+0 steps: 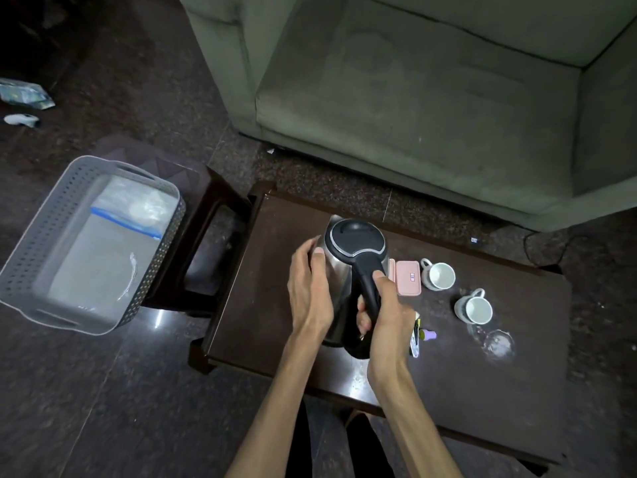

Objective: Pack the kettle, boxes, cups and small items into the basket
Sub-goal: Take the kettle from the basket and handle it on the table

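A person grips a steel kettle (348, 270) on a dark low table (275, 288), the right hand (386, 305) wrapped around its black handle, the left hand (310, 291) pressed flat against its side, fingers spread. Left of the kettle, on a stool, a grey perforated basket (41, 243) holds a clear zip bag (127, 215) with something white inside, hard to make out. Right of the kettle lie a pink box (408, 278), two empty white cups (439, 276) (475, 308) and clear glassware (496, 343), blurred. Small items (422, 336) beside the kettle are partly hidden by the right wrist. Beyond the kettle stands a green sofa (413, 98)
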`<action>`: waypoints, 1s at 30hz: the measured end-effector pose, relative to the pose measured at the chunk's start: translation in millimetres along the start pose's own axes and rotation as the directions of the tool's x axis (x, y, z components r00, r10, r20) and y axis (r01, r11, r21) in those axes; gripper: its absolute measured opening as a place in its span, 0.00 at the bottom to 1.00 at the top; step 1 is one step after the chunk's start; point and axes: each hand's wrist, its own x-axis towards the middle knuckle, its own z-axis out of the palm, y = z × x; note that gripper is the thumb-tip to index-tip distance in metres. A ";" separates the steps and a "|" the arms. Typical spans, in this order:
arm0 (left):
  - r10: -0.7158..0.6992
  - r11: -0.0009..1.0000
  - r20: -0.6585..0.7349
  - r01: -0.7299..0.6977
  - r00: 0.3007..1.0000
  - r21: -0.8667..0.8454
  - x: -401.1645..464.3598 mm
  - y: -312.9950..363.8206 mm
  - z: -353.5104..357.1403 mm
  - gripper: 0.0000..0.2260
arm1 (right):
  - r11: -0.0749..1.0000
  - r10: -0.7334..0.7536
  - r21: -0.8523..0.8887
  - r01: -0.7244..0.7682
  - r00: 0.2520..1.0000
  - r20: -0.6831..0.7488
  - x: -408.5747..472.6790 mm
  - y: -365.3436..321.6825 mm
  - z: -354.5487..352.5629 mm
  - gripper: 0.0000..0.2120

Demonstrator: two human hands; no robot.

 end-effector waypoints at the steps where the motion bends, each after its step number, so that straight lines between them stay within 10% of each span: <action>1: -0.025 1.000 0.002 0.025 1.000 0.014 -1.3 -5.2 0.3 0.24 | 0.999 0.027 -0.019 -0.027 1.000 0.006 0.6 2.6 -1.3 0.24; 30: -0.227 0.919 0.080 0.186 0.971 0.346 11.0 -55.3 -34.8 0.21 | 0.924 0.362 0.119 -0.363 0.932 0.029 -8.8 45.2 26.5 0.24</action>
